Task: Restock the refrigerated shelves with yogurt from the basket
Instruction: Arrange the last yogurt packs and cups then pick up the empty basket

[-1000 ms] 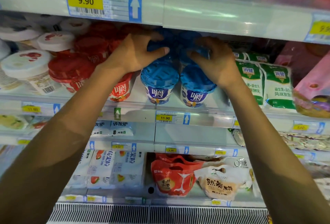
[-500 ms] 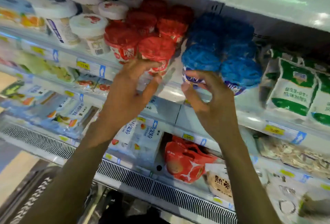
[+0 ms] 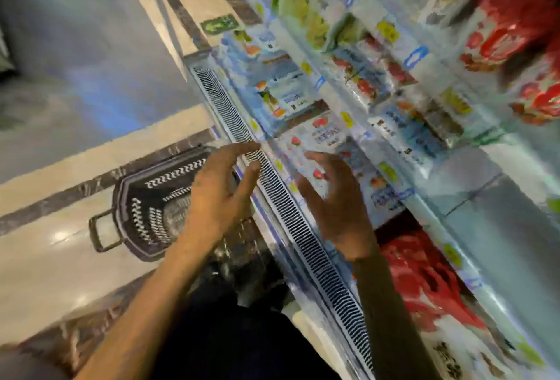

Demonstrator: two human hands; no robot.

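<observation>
Both grips are released: the left hand [image 3: 218, 195] and right hand [image 3: 336, 201] hang empty, fingers spread, at mid-frame over the cooler's vent grille [image 3: 291, 207]. The basket [image 3: 151, 204] sits on the floor at left-centre, its long axis running toward the upper right, handle at lower left. Best reach down squarely and lift the yogurt upright; its contents are blurred.

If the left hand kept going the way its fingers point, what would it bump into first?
Most likely the vent grille along the fridge's front edge: the left hand is open and empty, its fingertips already over the slats. The picture is blurred, so depth is uncertain; it might pass above and reach the packs behind.
</observation>
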